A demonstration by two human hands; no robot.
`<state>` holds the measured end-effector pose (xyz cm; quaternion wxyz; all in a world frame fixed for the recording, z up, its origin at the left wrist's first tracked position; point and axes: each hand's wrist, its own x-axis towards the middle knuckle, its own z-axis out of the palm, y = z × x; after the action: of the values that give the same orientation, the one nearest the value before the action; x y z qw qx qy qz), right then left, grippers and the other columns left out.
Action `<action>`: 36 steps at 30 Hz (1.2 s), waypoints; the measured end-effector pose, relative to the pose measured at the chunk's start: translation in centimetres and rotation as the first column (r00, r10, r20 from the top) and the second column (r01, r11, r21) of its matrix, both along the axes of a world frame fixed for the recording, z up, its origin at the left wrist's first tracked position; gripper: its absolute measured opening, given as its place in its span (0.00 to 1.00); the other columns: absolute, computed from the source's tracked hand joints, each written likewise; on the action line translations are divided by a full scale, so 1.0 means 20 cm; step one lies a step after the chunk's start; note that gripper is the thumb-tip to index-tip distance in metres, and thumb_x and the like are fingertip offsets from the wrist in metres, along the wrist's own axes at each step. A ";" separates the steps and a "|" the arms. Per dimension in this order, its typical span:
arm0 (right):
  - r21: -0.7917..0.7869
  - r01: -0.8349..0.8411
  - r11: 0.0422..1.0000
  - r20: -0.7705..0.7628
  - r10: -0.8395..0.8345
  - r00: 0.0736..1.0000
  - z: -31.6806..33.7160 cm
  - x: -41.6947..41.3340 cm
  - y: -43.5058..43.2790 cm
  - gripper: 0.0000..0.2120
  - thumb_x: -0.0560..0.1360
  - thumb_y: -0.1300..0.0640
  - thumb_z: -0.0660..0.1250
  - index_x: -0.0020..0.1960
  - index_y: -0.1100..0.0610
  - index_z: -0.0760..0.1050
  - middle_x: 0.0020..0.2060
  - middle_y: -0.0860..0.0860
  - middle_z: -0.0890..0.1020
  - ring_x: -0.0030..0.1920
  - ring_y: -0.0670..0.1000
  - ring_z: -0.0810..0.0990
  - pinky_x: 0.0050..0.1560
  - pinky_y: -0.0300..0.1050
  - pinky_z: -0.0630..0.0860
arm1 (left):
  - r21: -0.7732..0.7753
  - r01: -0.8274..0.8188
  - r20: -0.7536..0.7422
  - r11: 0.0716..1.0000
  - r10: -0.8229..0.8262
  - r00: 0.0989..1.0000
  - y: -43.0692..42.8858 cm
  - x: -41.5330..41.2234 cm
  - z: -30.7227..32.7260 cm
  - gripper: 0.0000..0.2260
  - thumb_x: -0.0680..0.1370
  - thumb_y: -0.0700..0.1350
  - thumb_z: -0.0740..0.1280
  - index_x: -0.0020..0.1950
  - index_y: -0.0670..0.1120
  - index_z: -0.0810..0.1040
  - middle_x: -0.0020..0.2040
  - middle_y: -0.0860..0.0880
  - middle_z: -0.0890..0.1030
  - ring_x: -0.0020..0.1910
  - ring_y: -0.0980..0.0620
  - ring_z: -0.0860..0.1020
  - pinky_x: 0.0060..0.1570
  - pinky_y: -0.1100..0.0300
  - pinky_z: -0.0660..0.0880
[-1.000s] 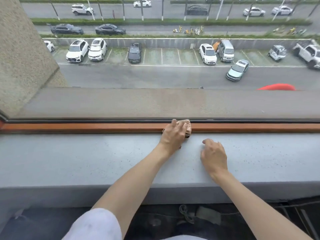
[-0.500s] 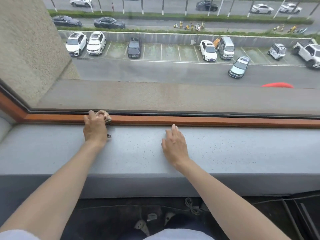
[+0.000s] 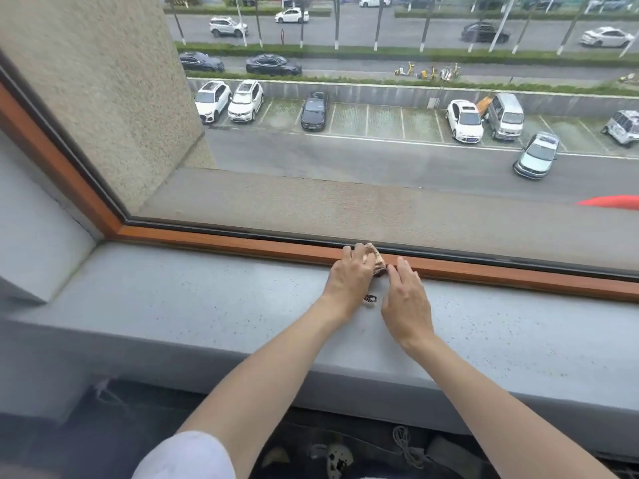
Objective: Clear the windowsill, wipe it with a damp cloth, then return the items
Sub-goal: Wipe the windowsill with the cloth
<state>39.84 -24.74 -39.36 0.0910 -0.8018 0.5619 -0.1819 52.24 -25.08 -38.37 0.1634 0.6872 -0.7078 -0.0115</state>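
A grey speckled stone windowsill point(image 3: 207, 305) spans the frame below an orange-brown wooden window frame strip point(image 3: 221, 240). At centre, the left hand point(image 3: 349, 276) is clamped on a bunched tan-and-brown cloth point(image 3: 375, 261), pressed against the strip. Just right, the right hand point(image 3: 406, 302) lies flat, fingers together, fingertips beside the cloth.

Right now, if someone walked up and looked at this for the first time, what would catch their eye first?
Probably the two bare hands meeting at the back of the grey windowsill: the left hand presses a small bunched brownish cloth against the orange-brown window frame, and the right hand lies open just beside it. Beyond the glass, a car park far below with parked white cars fills the upper half.
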 end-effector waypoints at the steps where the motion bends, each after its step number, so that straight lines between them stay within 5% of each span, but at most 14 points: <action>1: -0.008 -0.028 1.000 -0.001 0.028 1.000 -0.01 0.01 0.00 0.24 0.72 0.74 0.57 0.68 0.68 0.68 0.71 0.62 0.66 0.74 0.58 0.62 0.75 0.49 0.55 | -0.013 -0.018 0.054 1.000 0.019 0.998 0.03 0.07 -0.01 0.11 0.63 0.35 0.75 0.42 0.44 0.81 0.42 0.45 0.78 0.39 0.45 0.77 0.24 0.61 0.72; 6: -0.033 -0.154 0.987 0.022 0.155 0.988 -0.04 0.26 0.01 0.22 0.69 0.75 0.59 0.63 0.69 0.73 0.64 0.63 0.75 0.67 0.61 0.72 0.71 0.52 0.63 | -0.021 -0.208 0.128 0.978 0.209 0.970 0.15 0.63 -0.04 0.14 0.73 0.29 0.62 0.53 0.42 0.79 0.51 0.40 0.75 0.49 0.40 0.74 0.39 0.53 0.76; 14: -0.037 -0.316 0.948 0.057 0.318 0.946 -0.05 0.78 -0.04 0.20 0.63 0.76 0.66 0.55 0.68 0.78 0.56 0.62 0.80 0.58 0.61 0.79 0.60 0.51 0.74 | 0.019 -0.443 0.127 0.896 0.437 0.890 0.18 1.28 -0.03 0.16 0.74 0.31 0.63 0.56 0.48 0.80 0.50 0.40 0.72 0.48 0.40 0.72 0.34 0.52 0.73; 22: 0.033 -0.418 0.908 0.019 0.418 0.908 -0.09 1.18 0.07 0.18 0.74 0.70 0.57 0.63 0.63 0.72 0.69 0.58 0.70 0.70 0.56 0.66 0.69 0.45 0.62 | 0.036 -0.630 0.063 0.776 0.627 0.776 0.33 1.88 -0.08 0.21 0.78 0.33 0.57 0.68 0.48 0.72 0.54 0.40 0.68 0.53 0.40 0.68 0.44 0.47 0.73; 26: 0.041 -0.380 0.924 0.006 0.380 0.925 -0.11 1.25 0.07 0.14 0.75 0.69 0.59 0.59 0.63 0.74 0.61 0.57 0.76 0.63 0.56 0.72 0.62 0.47 0.70 | 0.023 -0.561 0.215 0.828 0.544 0.811 0.37 1.97 -0.12 0.26 0.75 0.28 0.57 0.72 0.44 0.67 0.55 0.39 0.69 0.52 0.39 0.68 0.41 0.48 0.75; 31: 0.006 -0.360 0.933 -0.023 0.360 0.933 -0.15 1.22 0.04 0.08 0.70 0.72 0.65 0.42 0.60 0.74 0.41 0.52 0.77 0.42 0.55 0.76 0.38 0.44 0.72 | 0.156 -0.481 0.164 0.863 0.458 0.874 0.55 2.03 -0.18 0.28 0.73 0.29 0.57 0.69 0.50 0.72 0.53 0.42 0.70 0.51 0.42 0.67 0.46 0.47 0.73; 36: -0.006 -0.403 0.915 -0.062 0.402 0.913 -0.18 1.21 0.03 0.08 0.70 0.71 0.67 0.44 0.61 0.75 0.43 0.53 0.78 0.43 0.54 0.76 0.41 0.48 0.77 | 0.200 -0.634 0.320 0.747 0.562 0.763 0.51 2.00 -0.11 0.28 0.74 0.41 0.69 0.71 0.40 0.61 0.63 0.43 0.66 0.59 0.43 0.67 0.53 0.53 0.73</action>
<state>64.06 -24.13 -43.01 0.1025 -0.9062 0.3855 -0.1407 92.24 -14.81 -40.65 -0.0332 0.8911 -0.4522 0.0187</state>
